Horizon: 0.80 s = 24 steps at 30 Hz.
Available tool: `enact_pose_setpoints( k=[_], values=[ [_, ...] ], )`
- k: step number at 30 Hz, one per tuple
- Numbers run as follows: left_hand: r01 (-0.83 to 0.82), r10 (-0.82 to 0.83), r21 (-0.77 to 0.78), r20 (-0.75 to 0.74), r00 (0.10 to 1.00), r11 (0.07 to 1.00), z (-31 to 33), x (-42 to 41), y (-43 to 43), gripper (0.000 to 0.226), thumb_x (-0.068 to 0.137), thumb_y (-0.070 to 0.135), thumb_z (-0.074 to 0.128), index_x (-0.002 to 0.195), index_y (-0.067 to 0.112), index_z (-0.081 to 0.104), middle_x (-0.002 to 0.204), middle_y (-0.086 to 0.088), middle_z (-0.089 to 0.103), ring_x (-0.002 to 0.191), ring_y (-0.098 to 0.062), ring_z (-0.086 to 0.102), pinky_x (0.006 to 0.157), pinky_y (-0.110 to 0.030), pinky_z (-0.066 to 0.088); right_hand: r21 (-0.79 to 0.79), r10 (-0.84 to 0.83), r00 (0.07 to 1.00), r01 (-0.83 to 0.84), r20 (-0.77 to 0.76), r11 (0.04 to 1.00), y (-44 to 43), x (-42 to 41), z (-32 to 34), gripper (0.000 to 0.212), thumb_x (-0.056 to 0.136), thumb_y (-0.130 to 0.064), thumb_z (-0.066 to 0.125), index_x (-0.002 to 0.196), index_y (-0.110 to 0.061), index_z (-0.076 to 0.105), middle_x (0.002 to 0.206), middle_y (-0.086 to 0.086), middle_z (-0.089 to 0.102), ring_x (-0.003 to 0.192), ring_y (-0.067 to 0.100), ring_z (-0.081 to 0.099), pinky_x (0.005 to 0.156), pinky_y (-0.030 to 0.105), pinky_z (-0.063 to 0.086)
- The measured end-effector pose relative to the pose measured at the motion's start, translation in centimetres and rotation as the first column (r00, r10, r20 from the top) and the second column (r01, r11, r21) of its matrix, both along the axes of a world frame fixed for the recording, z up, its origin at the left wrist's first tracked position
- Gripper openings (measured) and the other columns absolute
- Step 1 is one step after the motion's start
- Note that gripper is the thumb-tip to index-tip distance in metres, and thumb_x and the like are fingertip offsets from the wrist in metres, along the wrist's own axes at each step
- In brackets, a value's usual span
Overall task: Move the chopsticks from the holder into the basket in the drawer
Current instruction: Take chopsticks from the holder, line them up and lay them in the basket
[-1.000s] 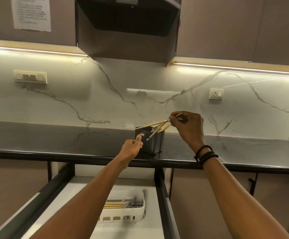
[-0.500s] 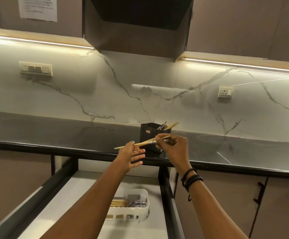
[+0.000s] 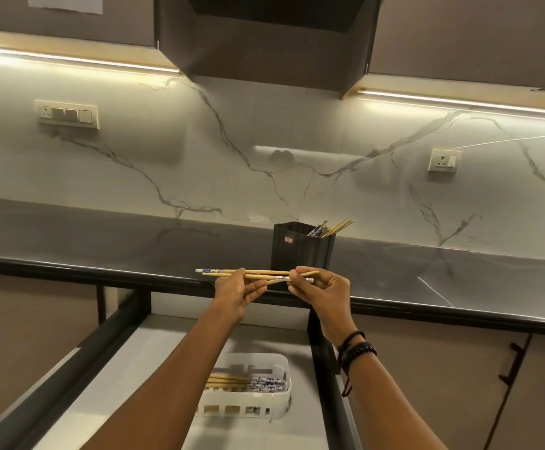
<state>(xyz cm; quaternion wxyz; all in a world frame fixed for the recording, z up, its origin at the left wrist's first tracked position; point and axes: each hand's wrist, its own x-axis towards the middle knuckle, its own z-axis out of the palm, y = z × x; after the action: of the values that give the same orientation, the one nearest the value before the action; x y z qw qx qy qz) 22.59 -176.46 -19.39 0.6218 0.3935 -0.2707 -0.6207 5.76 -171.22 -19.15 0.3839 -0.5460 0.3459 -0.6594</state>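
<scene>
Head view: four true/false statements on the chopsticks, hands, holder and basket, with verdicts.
1. The left hand and right hand both grip one bundle of pale wooden chopsticks. True.
2. The white slotted plastic basket in the open drawer holds other chopsticks. True.
3. The bundle lies in the basket. False: it is held level in front of the black ribbed holder on the dark countertop.
4. The holder is empty. False: leftover chopsticks stick out of it.

The right hand (image 3: 326, 293) has carried a few chopsticks (image 3: 274, 273) away from the holder (image 3: 297, 251). They now lie level in front of the counter edge (image 3: 134, 277), no longer slanting out of the holder. The left hand (image 3: 237, 295), before open beside the holder, now pinches them too.
</scene>
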Motion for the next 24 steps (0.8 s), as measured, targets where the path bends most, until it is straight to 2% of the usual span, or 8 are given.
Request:
enact_pose_setpoints(
  k=[3,6,10,15,19,24],
  values=[
    [0.001,-0.001,-0.021,-0.029,1.000,1.000,-1.4,0.0,-0.5,0.020,0.099,0.015,0.051,0.108,-0.001,0.057,0.076,-0.019,0.073,0.065,-0.026,0.074,0.051,-0.030,0.058,0.032,0.011,0.996,-0.014,0.084,0.999,-0.2,0.0,-1.4,0.025,0.077,-0.011,0.075,0.099,0.000,0.072,0.091,0.017,0.075,0.083,0.024,0.073,0.074,0.026,0.061],
    [0.041,-0.043,-0.040,-0.061,0.997,0.998,-3.4,0.0,-0.7,0.020,0.098,0.016,0.052,0.104,-0.002,0.059,0.082,-0.022,0.073,0.076,-0.031,0.074,0.057,-0.033,0.060,0.103,0.016,0.985,-0.034,0.173,0.994,-0.5,-0.3,-2.6,0.030,0.072,-0.016,0.076,0.098,0.000,0.071,0.090,0.018,0.074,0.079,0.022,0.072,0.073,0.025,0.061],
    [0.052,-0.060,-0.064,-0.132,0.989,0.997,-4.6,0.1,-1.2,0.019,0.098,0.014,0.050,0.101,-0.003,0.057,0.087,-0.022,0.073,0.077,-0.032,0.073,0.060,-0.035,0.060,0.165,-0.007,0.984,-0.023,0.177,0.986,-1.0,-0.5,-3.0,0.021,0.079,-0.010,0.074,0.098,0.000,0.071,0.094,0.022,0.073,0.081,0.023,0.071,0.074,0.026,0.060],
    [0.037,-0.045,-0.061,-0.131,0.990,0.997,-4.6,0.4,-1.5,0.015,0.100,0.013,0.048,0.098,-0.001,0.054,0.087,-0.021,0.074,0.076,-0.031,0.074,0.061,-0.037,0.061,0.222,-0.060,0.940,-0.017,0.336,0.975,-1.5,-0.4,-2.9,0.014,0.088,-0.008,0.065,0.099,0.000,0.069,0.096,0.019,0.075,0.080,0.023,0.073,0.069,0.026,0.061],
    [0.056,-0.062,-0.051,-0.133,0.989,0.997,-4.5,0.6,-1.1,0.014,0.099,0.013,0.049,0.101,0.000,0.054,0.090,-0.023,0.073,0.081,-0.033,0.073,0.067,-0.041,0.061,0.256,-0.076,0.915,-0.030,0.396,0.966,-1.5,-0.5,-3.0,0.010,0.090,-0.003,0.062,0.097,-0.001,0.067,0.097,0.020,0.074,0.080,0.024,0.074,0.071,0.030,0.062],
    [0.075,-0.081,-0.044,-0.144,0.986,0.996,-4.4,0.5,-0.7,0.016,0.099,0.011,0.049,0.107,-0.002,0.054,0.089,-0.024,0.072,0.078,-0.033,0.073,0.065,-0.041,0.061,0.285,-0.103,0.909,-0.018,0.403,0.958,-1.6,-0.6,-3.1,0.011,0.091,-0.002,0.059,0.100,-0.001,0.066,0.101,0.019,0.073,0.088,0.027,0.072,0.075,0.032,0.062]
  ],
)
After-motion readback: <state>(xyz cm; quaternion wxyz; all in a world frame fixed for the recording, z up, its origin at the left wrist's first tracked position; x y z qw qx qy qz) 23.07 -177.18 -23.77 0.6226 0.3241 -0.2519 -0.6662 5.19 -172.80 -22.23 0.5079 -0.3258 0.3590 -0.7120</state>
